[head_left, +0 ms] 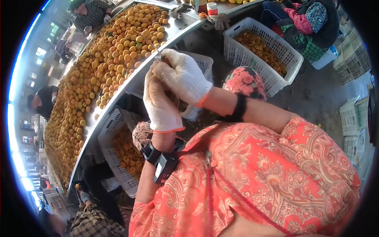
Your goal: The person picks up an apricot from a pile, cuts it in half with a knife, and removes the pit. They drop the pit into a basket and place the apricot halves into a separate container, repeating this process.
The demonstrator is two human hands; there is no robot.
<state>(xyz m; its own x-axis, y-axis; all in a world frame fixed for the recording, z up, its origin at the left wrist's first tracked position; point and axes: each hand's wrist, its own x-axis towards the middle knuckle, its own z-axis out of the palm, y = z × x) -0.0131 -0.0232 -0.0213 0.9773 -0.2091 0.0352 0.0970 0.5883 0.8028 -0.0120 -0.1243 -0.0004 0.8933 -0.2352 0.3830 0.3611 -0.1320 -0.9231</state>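
Both my hands wear white knit gloves with orange cuffs, stained brown at the fingers, and they meet in front of me near the table's edge. In my right hand [186,77], fingers closed, is a small knife [162,58]; its thin blade points up toward the table. My left hand [156,103] is closed against the right fingertips, and whatever it holds is hidden. Just beyond the hands, a big heap of orange-yellow apricots [130,47] covers the metal table [171,36]. Below the hands stands a white crate [203,63], partly covered by them.
A white crate [294,71] of cut apricot pieces [262,51] stands right; another crate [106,136] with pieces sits under the table edge at left. Co-workers sit around the table. A glove [179,10] and a red-and-white jar [212,8] lie at the far end. Stacked crates [351,59] stand far right.
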